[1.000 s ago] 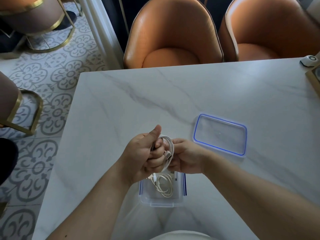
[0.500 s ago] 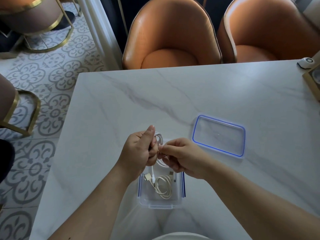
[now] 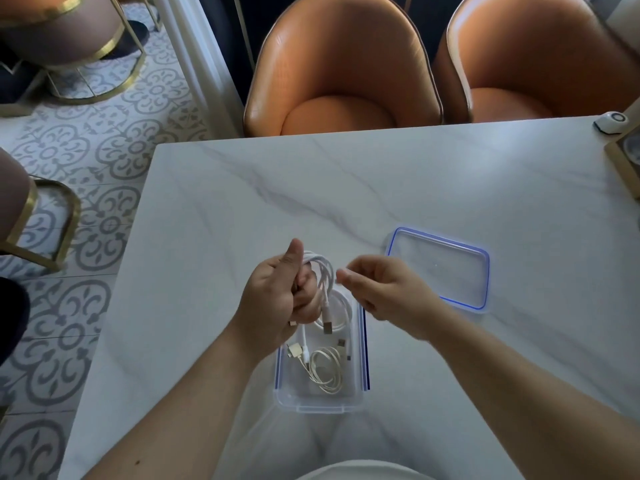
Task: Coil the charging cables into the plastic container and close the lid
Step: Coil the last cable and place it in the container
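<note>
1. A white charging cable [image 3: 323,275] is looped in several turns and held in the air above the far end of the plastic container [image 3: 320,401]; one of its plugs [image 3: 327,328] dangles down over the container's opening.
2. The left hand [image 3: 277,299] is clenched round the looped cable, thumb pointing up, the loops sticking out past the fingers on the right side.
3. The right hand [image 3: 384,289] hovers just beside the loops with its fingers curled loosely; its fingertips are at the cable's edge, but I cannot tell whether they pinch a strand.
4. The container stands uncovered near the front edge of the tabletop [image 3: 207,220], towards the left side, right in front of the person.
5. Inside it lies a second coiled cable [image 3: 325,374], cream-white, with a few connectors beside it near the left wall and middle.
6. The lid [image 3: 438,266], clear with a blue rim, lies flat on the tabletop, beyond and to the right of the container, apart from it.
7. Two orange chairs [image 3: 343,64] stand at the far edge of the tabletop.
</note>
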